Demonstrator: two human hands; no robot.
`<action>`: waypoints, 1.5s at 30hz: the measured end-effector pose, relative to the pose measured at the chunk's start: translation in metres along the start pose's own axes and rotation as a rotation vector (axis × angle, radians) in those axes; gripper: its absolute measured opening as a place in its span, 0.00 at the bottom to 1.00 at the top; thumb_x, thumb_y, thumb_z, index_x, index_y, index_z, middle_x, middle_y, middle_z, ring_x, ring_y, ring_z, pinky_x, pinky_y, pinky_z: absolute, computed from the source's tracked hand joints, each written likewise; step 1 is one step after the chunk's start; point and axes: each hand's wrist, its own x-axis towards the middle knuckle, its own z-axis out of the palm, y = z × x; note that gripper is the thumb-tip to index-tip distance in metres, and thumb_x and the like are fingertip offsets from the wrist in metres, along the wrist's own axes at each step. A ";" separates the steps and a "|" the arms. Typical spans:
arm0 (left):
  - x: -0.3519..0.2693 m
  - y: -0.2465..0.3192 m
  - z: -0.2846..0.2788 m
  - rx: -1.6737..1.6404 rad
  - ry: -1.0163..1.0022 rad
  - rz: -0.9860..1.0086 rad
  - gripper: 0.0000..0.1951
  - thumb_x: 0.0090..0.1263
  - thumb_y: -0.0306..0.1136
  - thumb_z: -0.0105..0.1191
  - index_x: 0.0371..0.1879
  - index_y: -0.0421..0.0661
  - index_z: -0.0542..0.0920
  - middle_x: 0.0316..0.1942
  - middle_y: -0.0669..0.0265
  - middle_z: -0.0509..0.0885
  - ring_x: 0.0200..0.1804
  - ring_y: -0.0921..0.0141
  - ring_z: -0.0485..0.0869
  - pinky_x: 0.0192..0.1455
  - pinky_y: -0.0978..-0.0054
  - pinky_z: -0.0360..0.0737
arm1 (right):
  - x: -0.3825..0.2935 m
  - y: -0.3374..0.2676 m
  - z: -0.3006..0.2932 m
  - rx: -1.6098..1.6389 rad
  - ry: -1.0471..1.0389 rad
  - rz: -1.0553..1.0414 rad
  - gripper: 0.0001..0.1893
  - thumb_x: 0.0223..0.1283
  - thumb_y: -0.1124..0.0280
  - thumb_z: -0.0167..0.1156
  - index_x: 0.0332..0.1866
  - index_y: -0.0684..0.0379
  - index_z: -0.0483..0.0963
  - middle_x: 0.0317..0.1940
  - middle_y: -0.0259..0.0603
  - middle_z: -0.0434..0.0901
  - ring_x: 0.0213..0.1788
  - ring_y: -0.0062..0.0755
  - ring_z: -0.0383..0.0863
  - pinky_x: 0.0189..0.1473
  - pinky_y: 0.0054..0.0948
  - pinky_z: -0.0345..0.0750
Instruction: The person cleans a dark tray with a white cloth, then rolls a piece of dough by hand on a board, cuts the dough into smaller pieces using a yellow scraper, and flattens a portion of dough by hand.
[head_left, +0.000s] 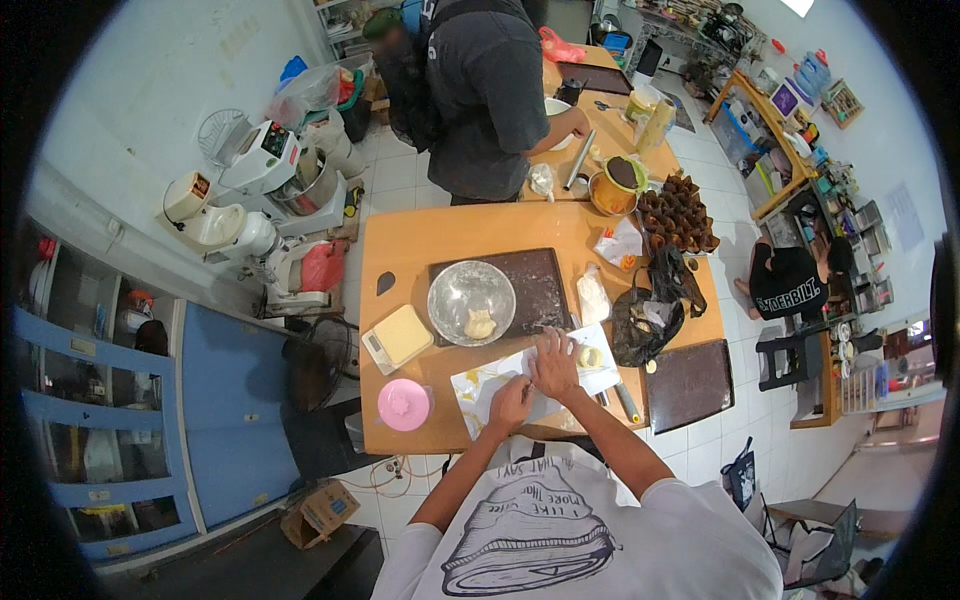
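Note:
A white sheet (480, 390) with yellow marks lies near the table's front edge, under both my hands. My right hand (555, 365) is laid palm down on it, fingers spread. Close beside it sits a pale yellow roll that looks like tape (590, 357). My left hand (511, 405) touches the sheet with curled fingers; whether it pinches the paper is hidden. Beyond my hands, a steel mixing bowl (454, 296) holds a lump of pale dough (480, 324). It stands on a dark, flour-dusted baking tray (536, 281).
At left are a kitchen scale (397, 339) and a pink-lidded container (405, 405). A black plastic bag (645, 322), a handled tool (627, 403) and another tray (690, 386) lie right. A person (480, 97) works at the far table; another (791, 281) is by the shelves.

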 end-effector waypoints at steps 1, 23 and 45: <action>-0.001 0.003 0.001 -0.039 0.019 0.014 0.07 0.70 0.31 0.58 0.39 0.42 0.78 0.32 0.51 0.81 0.36 0.49 0.83 0.39 0.53 0.78 | 0.001 0.003 0.006 -0.010 0.062 -0.007 0.27 0.73 0.52 0.49 0.69 0.59 0.69 0.76 0.56 0.59 0.80 0.59 0.51 0.75 0.74 0.46; -0.014 -0.004 -0.001 -0.073 0.035 0.074 0.10 0.74 0.27 0.53 0.51 0.39 0.76 0.44 0.45 0.80 0.42 0.43 0.82 0.46 0.51 0.79 | 0.018 -0.015 0.008 0.088 0.055 0.223 0.31 0.78 0.53 0.42 0.76 0.64 0.63 0.78 0.65 0.54 0.82 0.63 0.48 0.80 0.66 0.41; -0.006 -0.012 0.003 -0.076 0.158 0.206 0.14 0.72 0.27 0.56 0.55 0.42 0.79 0.50 0.51 0.78 0.39 0.51 0.84 0.43 0.56 0.81 | -0.068 0.009 -0.006 0.350 0.134 -0.132 0.22 0.57 0.81 0.58 0.59 0.64 0.75 0.54 0.53 0.75 0.62 0.57 0.73 0.64 0.50 0.73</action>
